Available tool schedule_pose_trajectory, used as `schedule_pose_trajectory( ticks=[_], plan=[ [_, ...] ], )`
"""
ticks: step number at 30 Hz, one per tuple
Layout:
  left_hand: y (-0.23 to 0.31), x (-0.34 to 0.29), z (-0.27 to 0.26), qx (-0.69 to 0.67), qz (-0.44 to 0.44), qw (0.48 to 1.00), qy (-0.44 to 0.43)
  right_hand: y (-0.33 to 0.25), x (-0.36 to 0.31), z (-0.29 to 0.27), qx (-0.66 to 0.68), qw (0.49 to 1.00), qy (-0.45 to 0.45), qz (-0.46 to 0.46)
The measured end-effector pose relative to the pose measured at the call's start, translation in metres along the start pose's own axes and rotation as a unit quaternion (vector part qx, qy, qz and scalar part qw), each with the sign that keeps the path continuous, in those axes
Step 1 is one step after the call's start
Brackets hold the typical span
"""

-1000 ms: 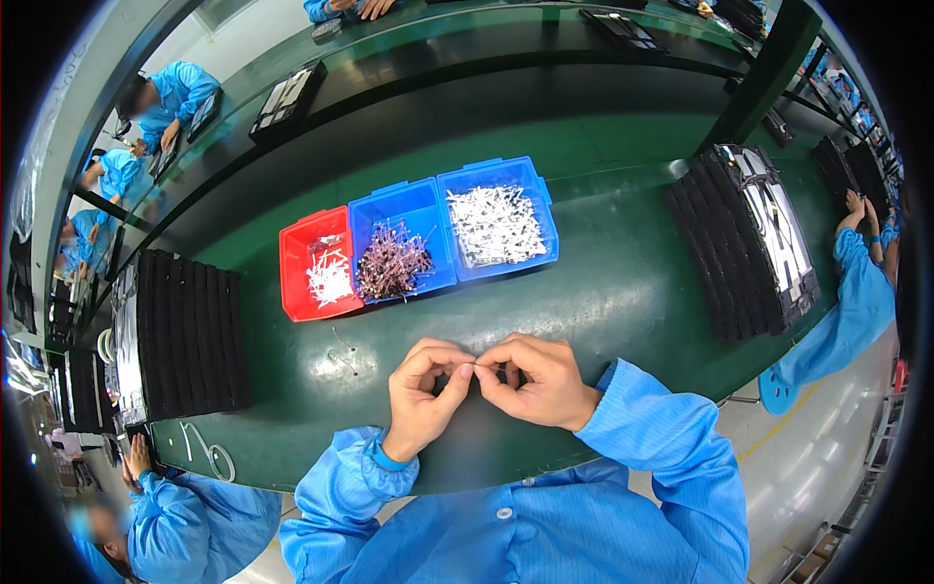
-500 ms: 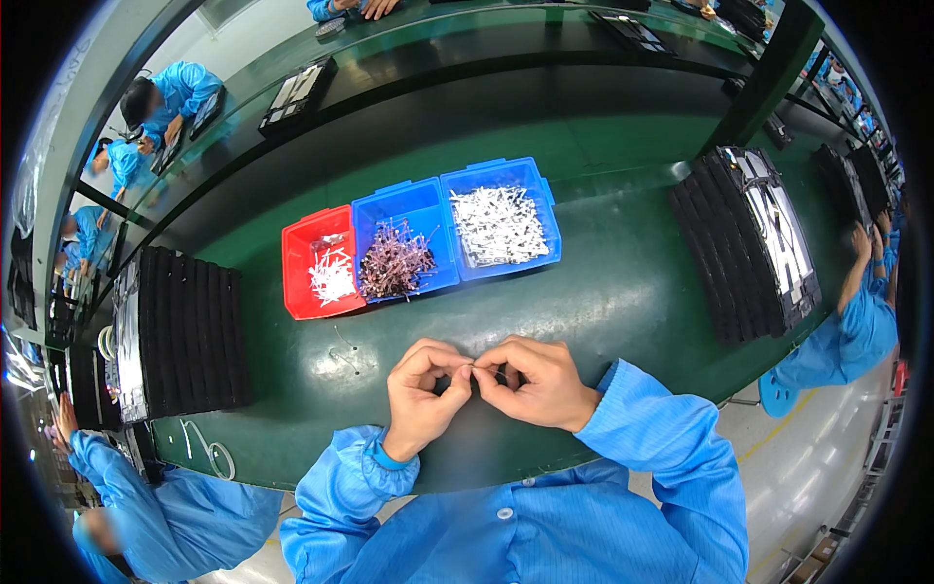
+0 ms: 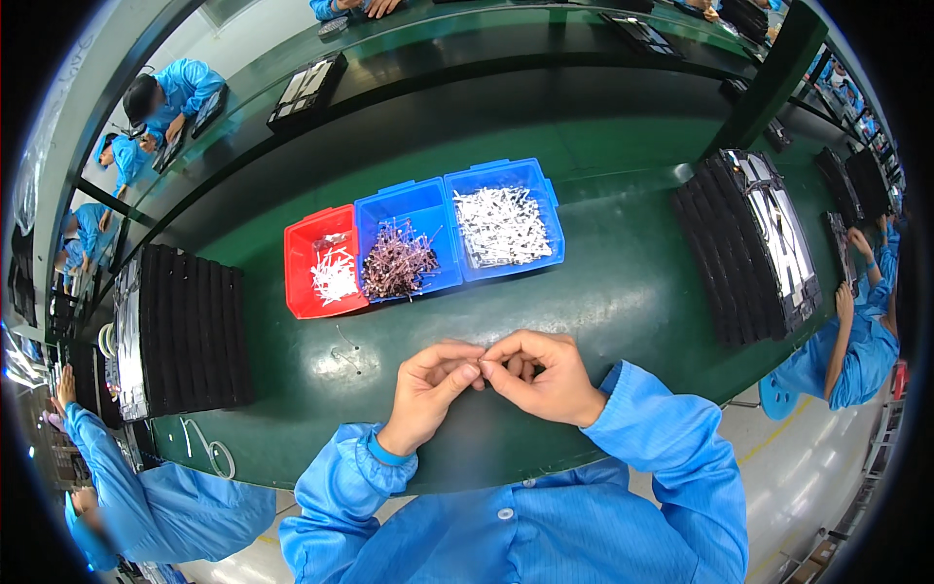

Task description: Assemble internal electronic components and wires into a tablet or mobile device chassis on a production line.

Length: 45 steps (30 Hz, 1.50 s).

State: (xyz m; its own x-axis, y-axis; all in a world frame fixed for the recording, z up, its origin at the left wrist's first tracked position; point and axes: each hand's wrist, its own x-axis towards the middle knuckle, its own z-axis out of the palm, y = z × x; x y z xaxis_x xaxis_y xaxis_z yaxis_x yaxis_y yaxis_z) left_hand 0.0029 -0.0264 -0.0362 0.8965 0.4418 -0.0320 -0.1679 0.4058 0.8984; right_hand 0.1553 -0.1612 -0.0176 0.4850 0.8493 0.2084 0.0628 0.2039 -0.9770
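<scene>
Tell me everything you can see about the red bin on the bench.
The red bin is an open, shallow plastic tray, sitting flat on the green bench. It is leftmost of three, its right wall against a blue bin. Small white parts lie loose inside, covering part of its floor. No hand touches it.

I see a dark green bench (image 3: 623, 292). A red bin (image 3: 304, 261) sits on it; two blue bins (image 3: 413, 209) (image 3: 506, 180) stand just right of it, one black tray stack (image 3: 190, 336) left, another (image 3: 744, 248) far right.
</scene>
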Motion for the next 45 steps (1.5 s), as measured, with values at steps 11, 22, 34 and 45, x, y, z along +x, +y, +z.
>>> schedule_pose_trajectory(
  ticks=[11, 22, 34, 45],
  plan=[
    [0.002, 0.002, -0.001, 0.066, 0.044, 0.997, 0.018, 0.001, 0.001, -0.003, -0.022, 0.999, -0.023, -0.008],
    [0.022, 0.008, 0.014, 0.495, 0.239, 0.830, 0.095, -0.004, 0.006, -0.026, -0.175, 0.980, -0.010, -0.090],
    [0.006, 0.036, 0.007, 0.346, 0.111, 0.932, -0.004, 0.023, 0.098, -0.156, -0.055, 0.946, 0.319, 0.001],
    [0.001, 0.029, 0.010, 0.352, 0.119, 0.928, -0.014, 0.055, 0.139, -0.191, -0.351, 0.876, 0.330, -0.031]
  ],
)
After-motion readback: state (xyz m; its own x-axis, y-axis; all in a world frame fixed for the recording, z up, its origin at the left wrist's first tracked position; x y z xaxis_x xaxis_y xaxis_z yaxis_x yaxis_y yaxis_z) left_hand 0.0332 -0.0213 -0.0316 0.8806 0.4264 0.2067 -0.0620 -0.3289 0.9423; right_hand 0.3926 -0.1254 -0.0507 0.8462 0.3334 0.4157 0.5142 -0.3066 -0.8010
